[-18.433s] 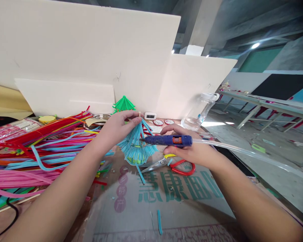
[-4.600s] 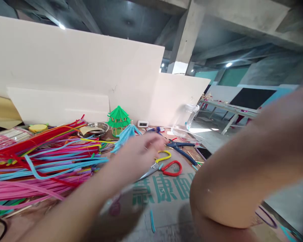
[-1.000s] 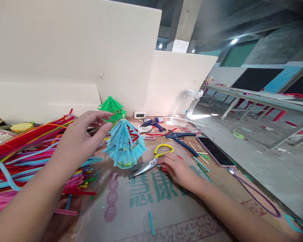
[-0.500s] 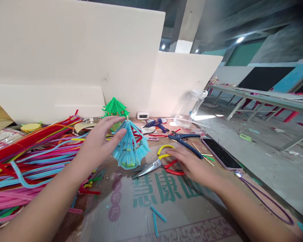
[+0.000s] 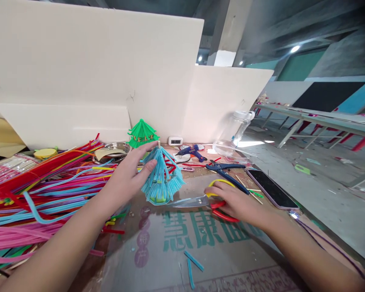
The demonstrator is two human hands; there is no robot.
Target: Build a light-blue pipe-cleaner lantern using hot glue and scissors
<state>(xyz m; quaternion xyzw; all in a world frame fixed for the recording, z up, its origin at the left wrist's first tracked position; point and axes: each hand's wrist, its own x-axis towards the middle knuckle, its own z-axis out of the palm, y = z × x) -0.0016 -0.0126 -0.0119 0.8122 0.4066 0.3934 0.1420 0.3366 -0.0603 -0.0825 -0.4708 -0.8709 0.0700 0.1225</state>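
Note:
My left hand (image 5: 136, 170) grips the upper left of a light-blue pipe-cleaner umbrella (image 5: 162, 180), thumb in front and fingers behind its top. A pale stick pokes out of its peak, and green shows at its lower edge. In my right hand (image 5: 237, 200) are scissors (image 5: 197, 201) with one yellow and one red handle. Their blades point left and lie low, near the bottom rim of the umbrella; whether they touch it I cannot tell. Two short cut pieces of light-blue pipe cleaner (image 5: 194, 260) lie on the printed board (image 5: 152, 271) in front.
Many coloured pipe cleaners (image 5: 57, 202) cover the left side. Behind stand a green pipe-cleaner umbrella (image 5: 142, 132), a small clock (image 5: 175, 140), a glue gun (image 5: 191, 151) and a clear bottle (image 5: 234, 132). Blue-handled pliers (image 5: 228, 172) and a phone (image 5: 272, 188) lie at right.
My right hand has closed on the scissors and turned them, so the blades now lie nearly level. My left hand stays at the umbrella. The view has shifted slightly.

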